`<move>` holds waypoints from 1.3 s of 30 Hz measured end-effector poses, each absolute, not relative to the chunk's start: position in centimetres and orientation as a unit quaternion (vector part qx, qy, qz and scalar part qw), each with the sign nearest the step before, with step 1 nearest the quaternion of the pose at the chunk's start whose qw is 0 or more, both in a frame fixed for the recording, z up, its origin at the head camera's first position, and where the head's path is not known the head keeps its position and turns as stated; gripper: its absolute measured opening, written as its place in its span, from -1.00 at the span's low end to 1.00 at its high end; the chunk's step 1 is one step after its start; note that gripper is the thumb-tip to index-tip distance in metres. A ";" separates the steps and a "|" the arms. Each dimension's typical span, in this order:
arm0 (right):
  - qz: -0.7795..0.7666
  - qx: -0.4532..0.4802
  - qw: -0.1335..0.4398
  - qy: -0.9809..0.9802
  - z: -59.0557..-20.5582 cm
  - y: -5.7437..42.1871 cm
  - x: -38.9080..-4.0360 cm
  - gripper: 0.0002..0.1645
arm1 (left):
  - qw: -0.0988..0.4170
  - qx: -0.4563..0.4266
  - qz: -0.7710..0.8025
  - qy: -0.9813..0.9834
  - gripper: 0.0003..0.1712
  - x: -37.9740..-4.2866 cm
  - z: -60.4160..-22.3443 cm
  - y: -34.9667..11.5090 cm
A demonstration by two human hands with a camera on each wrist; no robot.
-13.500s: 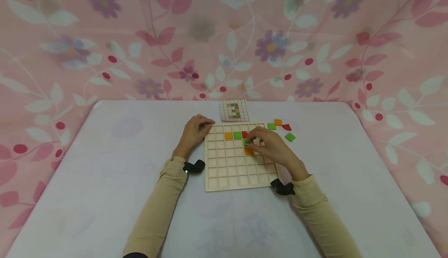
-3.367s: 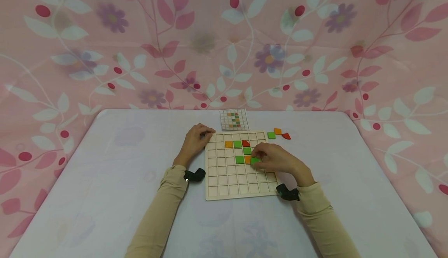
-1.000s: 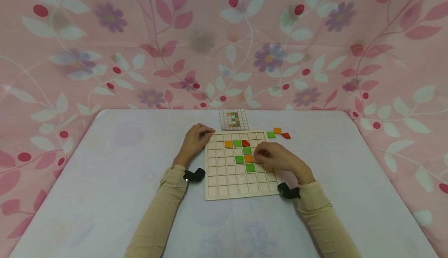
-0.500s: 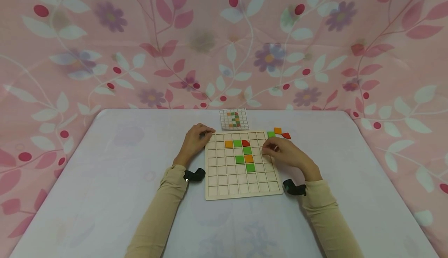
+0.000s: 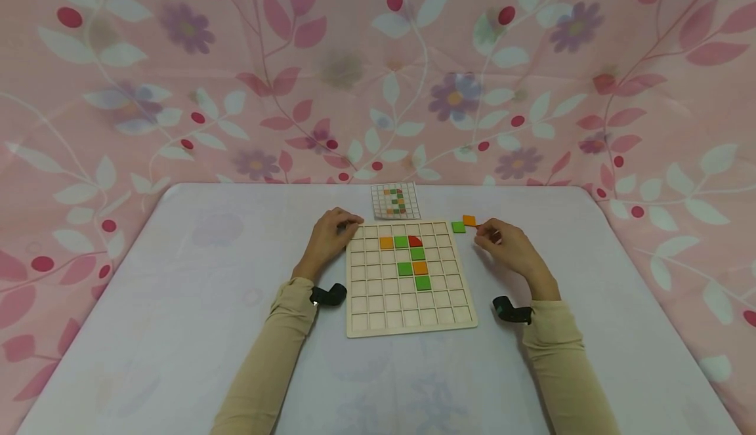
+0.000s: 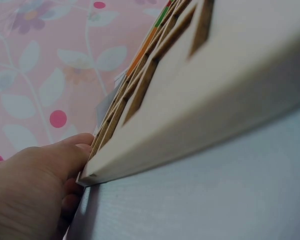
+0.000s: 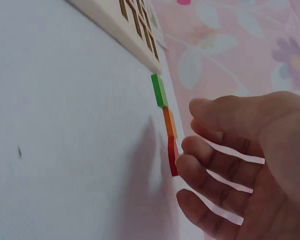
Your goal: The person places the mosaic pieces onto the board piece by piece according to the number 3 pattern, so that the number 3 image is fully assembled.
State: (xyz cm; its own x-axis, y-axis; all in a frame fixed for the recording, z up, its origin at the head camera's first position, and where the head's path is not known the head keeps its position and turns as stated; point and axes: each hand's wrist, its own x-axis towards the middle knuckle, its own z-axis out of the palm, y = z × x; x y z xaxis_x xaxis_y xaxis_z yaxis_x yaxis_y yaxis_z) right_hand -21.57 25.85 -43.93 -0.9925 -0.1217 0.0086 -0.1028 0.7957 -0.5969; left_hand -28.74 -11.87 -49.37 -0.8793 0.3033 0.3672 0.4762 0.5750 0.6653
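In the head view, the wooden grid board [image 5: 378,304] lies flat on the table with orange, green and red tiles in some cells. My left hand [image 5: 327,241] holds its far left corner; in the left wrist view the fingertips [image 6: 82,140] lie at that corner's edge. To the right of the board, my right hand [image 5: 510,251] reaches over the red quarter-round tile [image 7: 173,157], its fingers loosely bent and spread with nothing between them. An orange square tile [image 5: 469,220] and a green square tile [image 5: 458,227] lie beside the red one, which the fingers mostly hide in the head view.
A printed pattern card [image 5: 396,201] with a small coloured grid lies behind the board. The white-covered table [image 5: 195,330] ends at a pink floral cloth [image 5: 378,81] hanging behind it. Each wrist wears a dark camera mount.
My right hand has moved from the board to the right, over to the loose red tile. A green tile now sits in the cell below the orange one. My left hand has stayed put.
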 end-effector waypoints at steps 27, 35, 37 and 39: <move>-0.292 -0.008 -0.053 0.955 -47.3 28.1 -23.0 -0.55 | 0.105 -0.223 -0.401 -0.883 -0.83 -28.8 -49.3 -11.8; -0.299 -0.008 -0.066 0.952 -47.4 28.1 -22.9 -0.62 | 0.104 -0.223 -0.403 -0.881 -0.83 -28.8 -49.3 -11.8; -0.303 -0.009 -0.062 0.951 -47.3 28.1 -22.8 -0.62 | 0.105 -0.225 -0.404 -0.880 -0.83 -28.8 -49.3 -11.8; -0.308 -0.012 -0.056 0.950 -47.0 28.1 -22.7 -0.62 | 0.107 -0.227 -0.405 -0.879 -0.83 -28.9 -49.4 -11.8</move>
